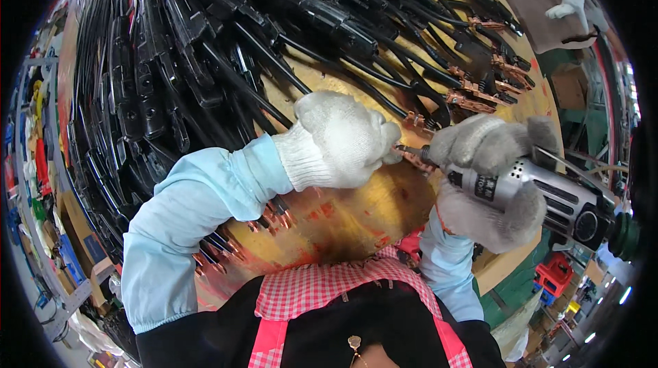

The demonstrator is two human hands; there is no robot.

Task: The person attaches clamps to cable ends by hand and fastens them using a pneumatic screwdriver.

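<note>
In a white knit glove, my left hand [340,140] is closed, its fingertips pinching a copper-coloured clamp [415,157] near the table's middle. The glove hides much of that clamp. My right hand [482,143], in a greyed glove, wraps round a silver and black power screwdriver [504,188]. The tool lies nearly level, its narrow front end pointing left at the clamp. Its tip meets the clamp beside my left fingertips; the exact contact is too small to make out. Just beyond, several copper clamps [473,102] sit on the ends of black cables.
Black cables with plastic housings [144,73] cover the table's left and far side. Bare copper ends [275,216] stick out below my left forearm. Worn yellow tabletop [343,214] shows nearer me. Another person's gloved hand [570,8] is at far right. A red case [554,273] stands lower right.
</note>
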